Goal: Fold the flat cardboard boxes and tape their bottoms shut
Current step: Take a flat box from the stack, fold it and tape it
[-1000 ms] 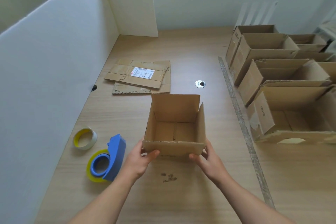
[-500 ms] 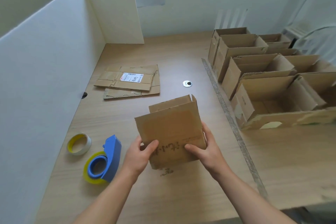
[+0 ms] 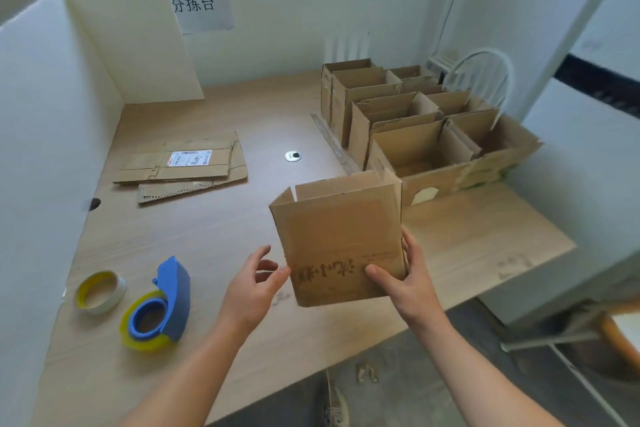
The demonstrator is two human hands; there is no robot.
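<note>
Box (image 3: 341,239) hangs over the near tabletop (image 3: 207,236), right hand (image 3: 412,288) in a pinching grip on its right edge, left hand (image 3: 251,288) slack beside it; steady both sides before setting it down.

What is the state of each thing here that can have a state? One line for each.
held box: folded up, lifted off the table, tilted, top flaps open.
right hand: grips the held box's lower right corner.
left hand: fingers relaxed, beside the box's left edge.
flat boxes: unfolded, stacked on the table.
folded boxes: upright, tops open.
tape dispenser: on the table, roll loaded.
</note>
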